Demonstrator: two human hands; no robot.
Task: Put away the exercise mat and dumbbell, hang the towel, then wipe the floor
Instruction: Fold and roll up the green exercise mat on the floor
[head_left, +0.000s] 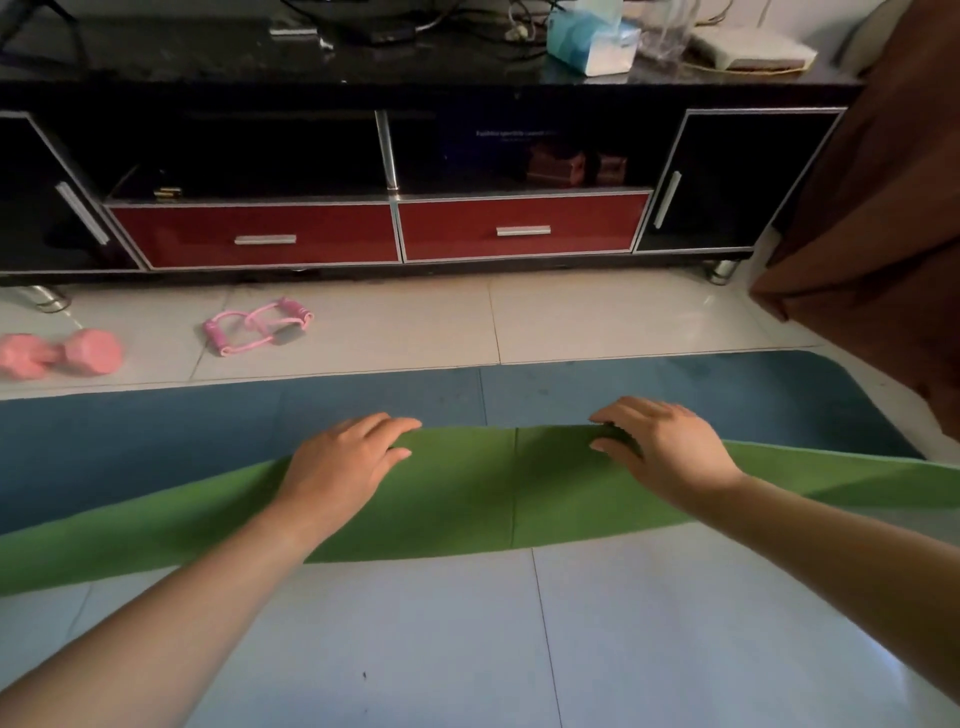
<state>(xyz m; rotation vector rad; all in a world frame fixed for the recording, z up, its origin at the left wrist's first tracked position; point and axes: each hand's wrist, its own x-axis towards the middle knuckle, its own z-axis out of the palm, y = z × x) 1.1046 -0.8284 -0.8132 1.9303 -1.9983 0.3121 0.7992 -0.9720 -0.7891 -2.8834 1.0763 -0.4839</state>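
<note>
The exercise mat (675, 384) is spread across the tiled floor (415, 649) in front of a low TV cabinet (395, 228). Its near long edge is turned over, so that the green underside is shown on top of the blue face. The left hand (348, 460) is laid fairly flat on the green flap, its fingers (389, 427) only slightly bent over the folded edge. The right hand (662, 447) is arched, and its fingers (623, 410) and thumb are curled onto that same edge.

The mat is judged to be light, soft and floppy, with a grippy foam skin. A seam is seen in the middle of the flap, and the ends sag away to either side. It is therefore best held along the turned edge with the hands set well apart. Even pressure is needed on both sides so that the roll is kept straight and tight; otherwise a cone is likely to be formed.

The pink dumbbell (62, 353) lies on the floor beyond the mat at the far left, just beside a pink resistance band (260, 325). It is judged dense and compact, and best gripped at the narrow bar. No towel is seen.
</note>
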